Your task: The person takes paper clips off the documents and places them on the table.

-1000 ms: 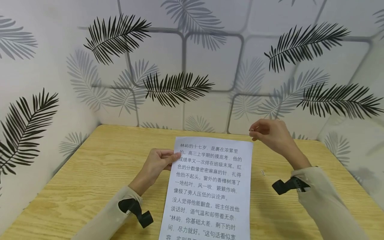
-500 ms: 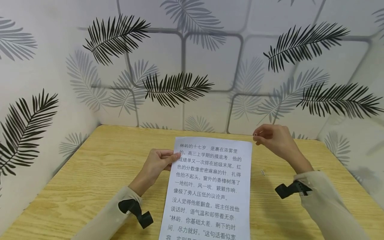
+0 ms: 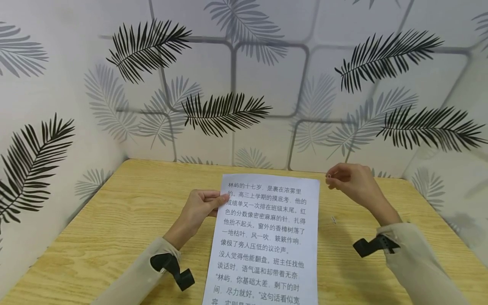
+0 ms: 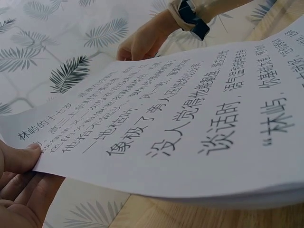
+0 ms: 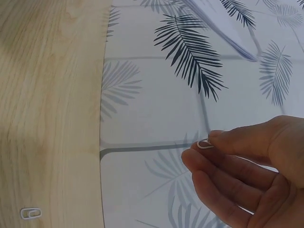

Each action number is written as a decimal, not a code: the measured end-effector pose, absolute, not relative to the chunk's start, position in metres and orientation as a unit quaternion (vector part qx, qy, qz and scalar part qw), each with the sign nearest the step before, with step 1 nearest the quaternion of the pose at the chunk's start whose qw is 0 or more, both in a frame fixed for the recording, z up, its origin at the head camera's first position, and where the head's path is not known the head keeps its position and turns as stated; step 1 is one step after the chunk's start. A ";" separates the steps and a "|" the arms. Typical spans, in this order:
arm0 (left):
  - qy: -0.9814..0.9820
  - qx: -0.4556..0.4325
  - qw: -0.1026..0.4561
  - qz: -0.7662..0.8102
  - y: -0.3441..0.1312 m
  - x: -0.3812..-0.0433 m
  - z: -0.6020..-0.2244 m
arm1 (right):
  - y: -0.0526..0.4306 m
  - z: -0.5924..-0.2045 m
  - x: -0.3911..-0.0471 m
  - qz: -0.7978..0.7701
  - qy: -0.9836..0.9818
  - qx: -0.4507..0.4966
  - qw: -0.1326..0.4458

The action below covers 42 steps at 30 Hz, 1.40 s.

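A stack of printed paper sheets is held up over the table, its left edge pinched between the thumb and fingers of my left hand. In the left wrist view the thumb lies on top of the sheets and the fingers are underneath. My right hand is raised just right of the stack's top corner. Between its thumb and forefinger it pinches a small white paper clip, whose rounded end sticks out. Another paper clip lies on the table to the right of the sheets.
The wooden table stretches under both arms, its far edge against a wall with a leaf pattern. A black camera is strapped to the left wrist, another camera to the right wrist.
My right hand has moved slightly down and to the right, away from the sheets' top corner, with the paper clip still pinched. The left hand and the sheets stay almost still.
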<state>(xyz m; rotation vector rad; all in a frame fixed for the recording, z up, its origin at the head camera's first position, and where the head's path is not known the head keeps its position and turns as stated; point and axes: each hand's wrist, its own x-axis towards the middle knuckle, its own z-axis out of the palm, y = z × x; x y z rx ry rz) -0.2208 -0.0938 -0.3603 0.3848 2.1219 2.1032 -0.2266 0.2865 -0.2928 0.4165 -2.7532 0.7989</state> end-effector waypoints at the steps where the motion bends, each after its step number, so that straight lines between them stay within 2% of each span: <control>1: 0.703 0.127 0.065 0.697 -0.094 -0.221 -0.360 | 0.287 -0.294 -0.226 0.274 -0.943 0.143 0.121; 19: 0.703 0.115 0.070 0.699 -0.093 -0.221 -0.359 | 0.305 -0.322 -0.224 0.284 -0.943 0.137 0.106; 28: 0.699 0.125 0.074 0.700 -0.094 -0.221 -0.359 | 0.315 -0.344 -0.220 0.283 -0.949 0.120 0.068; 42: 0.700 0.117 0.075 0.700 -0.094 -0.221 -0.359 | 0.326 -0.368 -0.218 0.285 -0.952 0.107 0.039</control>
